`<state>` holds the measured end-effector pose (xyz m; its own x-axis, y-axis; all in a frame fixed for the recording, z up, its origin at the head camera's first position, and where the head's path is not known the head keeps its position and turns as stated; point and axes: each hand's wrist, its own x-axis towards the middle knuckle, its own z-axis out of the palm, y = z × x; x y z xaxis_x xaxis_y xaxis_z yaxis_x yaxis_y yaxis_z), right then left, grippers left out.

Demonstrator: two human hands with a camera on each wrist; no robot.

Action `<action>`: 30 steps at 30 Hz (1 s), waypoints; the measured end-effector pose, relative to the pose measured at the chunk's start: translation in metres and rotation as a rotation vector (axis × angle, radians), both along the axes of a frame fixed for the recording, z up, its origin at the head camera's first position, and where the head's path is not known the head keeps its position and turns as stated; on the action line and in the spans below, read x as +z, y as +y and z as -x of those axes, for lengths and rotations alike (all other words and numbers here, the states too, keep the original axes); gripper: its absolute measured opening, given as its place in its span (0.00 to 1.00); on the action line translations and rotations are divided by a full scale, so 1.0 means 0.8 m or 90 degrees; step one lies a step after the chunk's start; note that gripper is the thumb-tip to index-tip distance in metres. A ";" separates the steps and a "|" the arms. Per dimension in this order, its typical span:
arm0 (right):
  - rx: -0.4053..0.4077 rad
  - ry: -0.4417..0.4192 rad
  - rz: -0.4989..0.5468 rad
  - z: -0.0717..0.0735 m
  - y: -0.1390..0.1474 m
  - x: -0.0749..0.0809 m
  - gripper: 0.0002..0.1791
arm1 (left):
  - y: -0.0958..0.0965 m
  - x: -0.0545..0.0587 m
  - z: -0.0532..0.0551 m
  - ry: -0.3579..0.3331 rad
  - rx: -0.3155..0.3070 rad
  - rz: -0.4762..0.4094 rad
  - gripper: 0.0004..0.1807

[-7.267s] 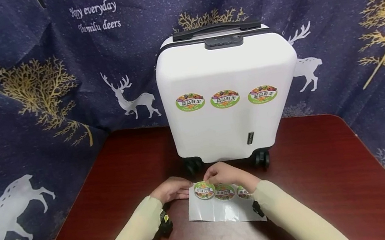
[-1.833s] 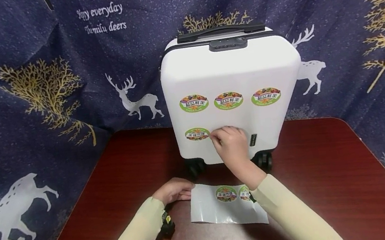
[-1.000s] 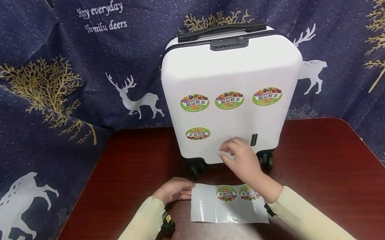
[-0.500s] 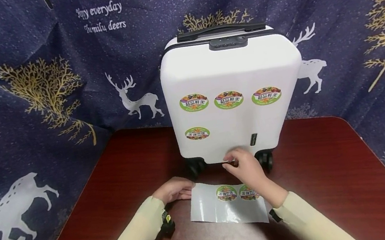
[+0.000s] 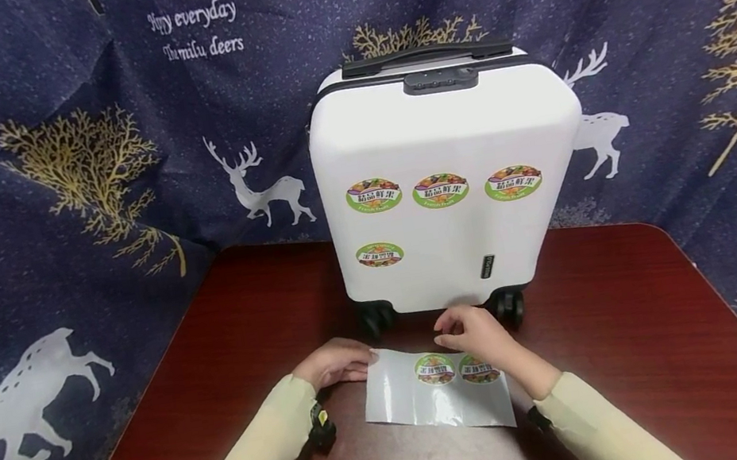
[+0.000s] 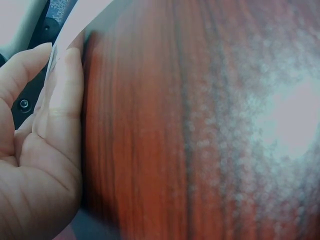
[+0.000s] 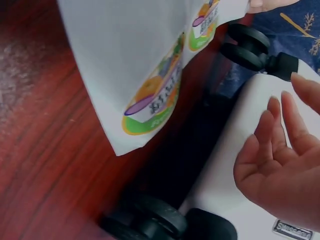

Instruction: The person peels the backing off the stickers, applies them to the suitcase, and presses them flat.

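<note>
The left hand (image 5: 335, 364) pinches the left far corner of a glossy grey sticker sheet (image 5: 402, 397) between thumb and fingers. The sheet lies on the dark red wood-grain table (image 5: 608, 329), well in from its left and right edges, and carries two oval fruit stickers: one near the middle of its far edge (image 5: 435, 370), the other by its right far corner (image 5: 480, 368). The right hand (image 5: 475, 334) grasps nothing, its fingers loosely bent above the sheet's far edge, just in front of a white suitcase (image 5: 445, 121). That suitcase stands upright on black wheels (image 5: 509, 307) toward the table's far edge. Three fruit stickers form a row across its front; a fourth (image 5: 380, 255), upside down relative to them, sits below the leftmost. Behind hangs a navy deer-print cloth (image 5: 58, 54).
</note>
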<state>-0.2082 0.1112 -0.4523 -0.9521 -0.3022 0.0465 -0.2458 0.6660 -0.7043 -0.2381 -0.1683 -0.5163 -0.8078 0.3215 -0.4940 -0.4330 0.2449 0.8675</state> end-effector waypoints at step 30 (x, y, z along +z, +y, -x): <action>0.115 -0.119 -0.072 0.028 -0.012 -0.045 0.03 | -0.006 0.002 0.001 0.007 -0.031 0.003 0.17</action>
<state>-0.2302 0.1012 -0.4880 -0.8712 -0.4614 -0.1676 -0.2411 0.6996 -0.6727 -0.2387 -0.1735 -0.5146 -0.7965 0.3582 -0.4872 -0.4111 0.2701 0.8707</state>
